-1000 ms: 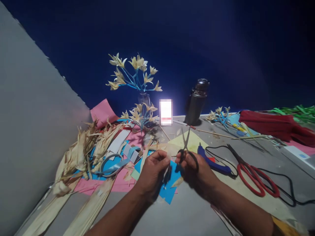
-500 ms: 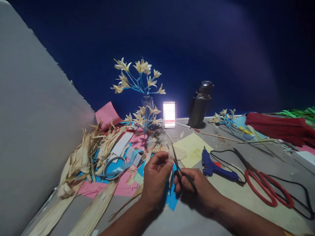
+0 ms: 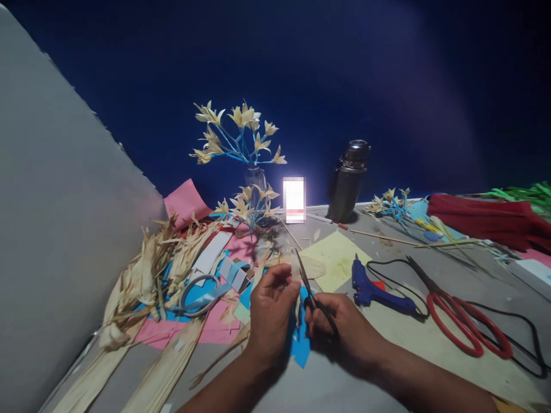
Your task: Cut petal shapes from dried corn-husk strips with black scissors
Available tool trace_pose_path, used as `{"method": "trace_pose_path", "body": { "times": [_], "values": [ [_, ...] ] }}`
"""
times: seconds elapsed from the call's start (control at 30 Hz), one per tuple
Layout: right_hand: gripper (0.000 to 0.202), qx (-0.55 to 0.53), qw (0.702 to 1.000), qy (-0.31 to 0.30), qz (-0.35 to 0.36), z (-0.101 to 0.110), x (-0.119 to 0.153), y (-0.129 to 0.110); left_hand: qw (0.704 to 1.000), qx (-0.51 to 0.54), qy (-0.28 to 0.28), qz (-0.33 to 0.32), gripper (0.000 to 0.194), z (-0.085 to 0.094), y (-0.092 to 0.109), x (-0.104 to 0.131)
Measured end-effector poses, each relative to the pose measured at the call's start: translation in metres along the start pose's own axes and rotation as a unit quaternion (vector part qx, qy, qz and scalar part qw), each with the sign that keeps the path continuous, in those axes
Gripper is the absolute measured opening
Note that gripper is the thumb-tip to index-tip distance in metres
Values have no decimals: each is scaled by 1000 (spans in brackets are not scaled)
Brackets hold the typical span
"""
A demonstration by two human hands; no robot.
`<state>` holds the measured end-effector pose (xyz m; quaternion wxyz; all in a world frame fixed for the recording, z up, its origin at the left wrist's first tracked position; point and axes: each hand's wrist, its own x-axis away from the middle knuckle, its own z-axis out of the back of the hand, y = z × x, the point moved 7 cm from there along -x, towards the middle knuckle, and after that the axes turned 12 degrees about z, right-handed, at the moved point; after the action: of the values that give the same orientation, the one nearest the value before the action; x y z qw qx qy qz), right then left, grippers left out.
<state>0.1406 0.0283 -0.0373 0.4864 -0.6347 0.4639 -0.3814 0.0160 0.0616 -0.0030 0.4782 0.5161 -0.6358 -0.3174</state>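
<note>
- Black-handled scissors (image 3: 306, 280): positioned above the worktop (image 3: 310, 390), in front of the person. Blades point up and away from the body, leaning slightly left, with only a narrow gap between the tips.
- Right hand (image 3: 338, 318): fingers wrapped around the scissor handles, thumb side facing the left hand.
- Left hand (image 3: 275, 301): thumb and index finger pinched together on a pale strip (image 3: 295, 265), which projects upward from the grip.
- Blade position: directly beside the strip on its right side. Contact between blade and strip cannot be determined.
- Blue paper (image 3: 300, 351): flat on the worktop below the two hands, partly covered by them.
- Yellow sheet (image 3: 340, 258): flat on the worktop, beyond the right hand.
- Blue glue gun (image 3: 379, 295): lying right of the right hand, nozzle directed toward the wall, black cord trailing to the right.
- Red-handled shears (image 3: 467, 324): lying right of the glue gun, across the cord.
- Tape roll (image 3: 183, 301): left of the left hand, among paper pieces and beside a heap of dried husks (image 3: 150, 275).
- Glass vase (image 3: 257, 178): upright at the rear, holding pale flowers on blue stems.
- Dark flask (image 3: 348, 189): standing at the rear, right of the vase.
</note>
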Motion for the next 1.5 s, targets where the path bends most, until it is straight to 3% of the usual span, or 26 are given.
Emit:
{"method": "trace_pose_path", "body": {
  "times": [0.8,1.3,1.5],
  "values": [
    [56,-11,1000,12,-21,0,0,0,1000,-2,10,-9,38,4,-2,-3],
    [50,-15,1000,5,-19,2,1,4,999,7,-25,28,41,2,-4,-5],
    [46,-37,999,34,17,5,-2,-11,997,14,-63,45,37,-3,-7,-4]
  ]
}}
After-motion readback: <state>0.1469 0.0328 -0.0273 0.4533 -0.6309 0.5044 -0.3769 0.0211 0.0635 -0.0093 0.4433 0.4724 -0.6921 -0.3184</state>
